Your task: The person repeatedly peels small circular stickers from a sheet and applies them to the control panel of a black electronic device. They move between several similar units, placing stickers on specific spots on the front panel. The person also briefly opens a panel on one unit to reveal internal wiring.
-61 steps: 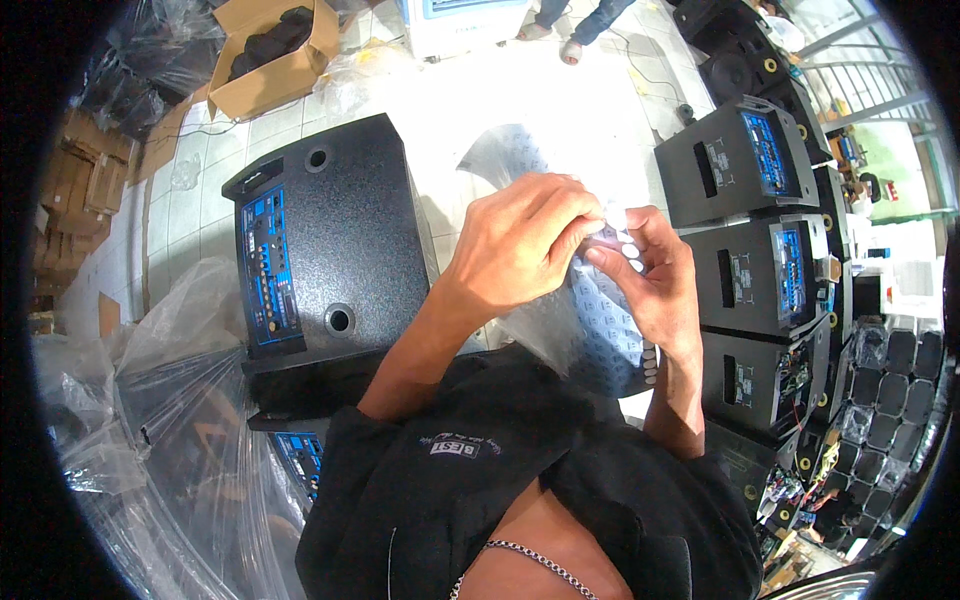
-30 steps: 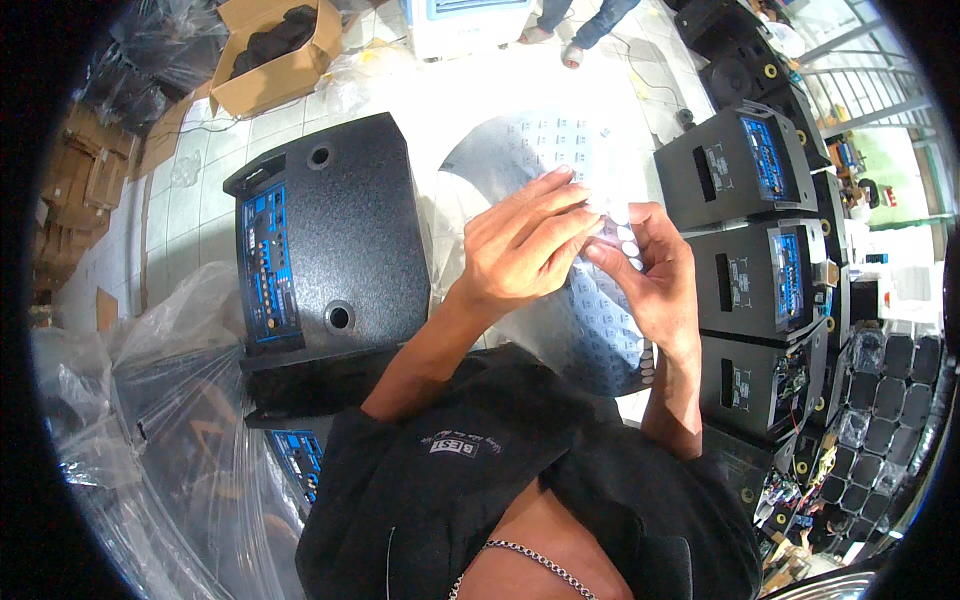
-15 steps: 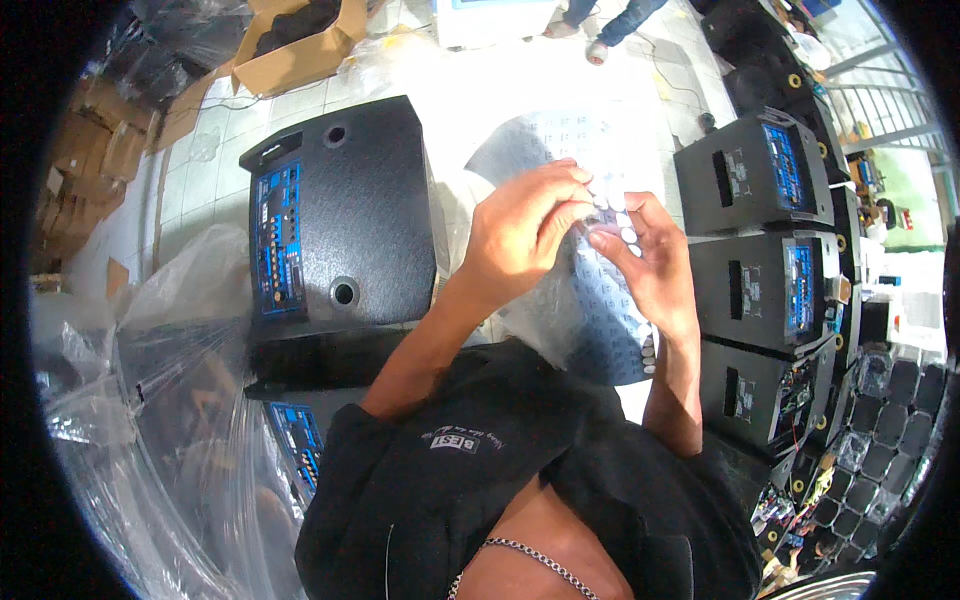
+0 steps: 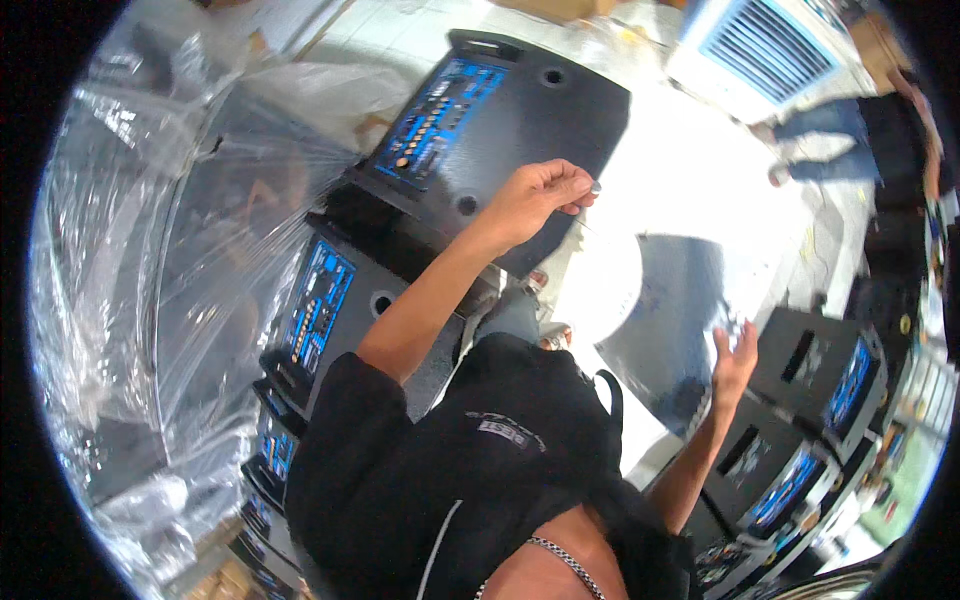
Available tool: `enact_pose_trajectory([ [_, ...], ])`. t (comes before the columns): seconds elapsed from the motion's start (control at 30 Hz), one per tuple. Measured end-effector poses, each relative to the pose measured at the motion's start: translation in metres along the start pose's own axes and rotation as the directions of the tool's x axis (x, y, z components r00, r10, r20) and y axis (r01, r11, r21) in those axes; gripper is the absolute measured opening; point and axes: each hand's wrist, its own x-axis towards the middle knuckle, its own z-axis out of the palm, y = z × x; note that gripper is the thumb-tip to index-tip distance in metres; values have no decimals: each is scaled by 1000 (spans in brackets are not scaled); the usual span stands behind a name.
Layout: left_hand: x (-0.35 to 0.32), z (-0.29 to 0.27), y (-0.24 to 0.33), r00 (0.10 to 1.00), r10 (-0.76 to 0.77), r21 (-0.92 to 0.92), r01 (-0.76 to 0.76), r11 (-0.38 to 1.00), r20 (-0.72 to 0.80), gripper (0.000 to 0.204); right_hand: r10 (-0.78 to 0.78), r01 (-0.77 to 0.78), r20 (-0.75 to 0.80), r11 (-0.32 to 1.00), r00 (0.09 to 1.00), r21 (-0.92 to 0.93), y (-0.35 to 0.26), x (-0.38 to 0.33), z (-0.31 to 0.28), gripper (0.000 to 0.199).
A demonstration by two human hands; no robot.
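Observation:
My left hand [image 4: 545, 203] is raised beside the black speaker cabinet [image 4: 560, 110], which has a blue control panel and two round holes. Its thumb and fingers pinch a small, pale round sticker [image 4: 596, 187]. Off to the right, my right hand [image 4: 735, 360] holds the edge of a curved, grey-blue sticker sheet [image 4: 665, 310]. Thumb and fingers show at the sheet's right side, where small white pieces lie; the exact grip is blurred. A wide gap separates my two hands.
More black speakers stand at the left [image 4: 330, 310] and right [image 4: 815, 360]. Clear plastic wrap [image 4: 220, 250] covers a large stack on the left. A white air cooler [image 4: 765, 50] stands at the back, with another person's jeans-clad legs [image 4: 825, 140] near it.
My view has turned leftward. My hands, together over the sheet before, are now apart: the left has moved to the speaker with a small sticker, and the right stays with the sheet.

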Motion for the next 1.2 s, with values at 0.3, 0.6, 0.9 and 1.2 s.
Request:
enact_pose_trajectory([
  [0.3, 87, -259, -86, 921, 147, 600, 109, 792, -362, 19, 190, -173, 129, 976, 973, -134, 49, -3, 8, 39],
  [0.6, 179, -417, -162, 988, 139, 927, 10, 374, -67, 9, 353, -319, 129, 920, 927, -228, -32, 5, 44, 38],
  [0.9, 202, -425, -160, 975, -83, 949, -178, 260, 206, 5, 399, -372, 117, 906, 909, -200, -46, 1, 56, 30],
  [1.2, 204, -424, -158, 967, -128, 973, -209, 98, 220, 12, 466, -407, 152, 861, 872, -304, -62, 8, 69, 37],
])
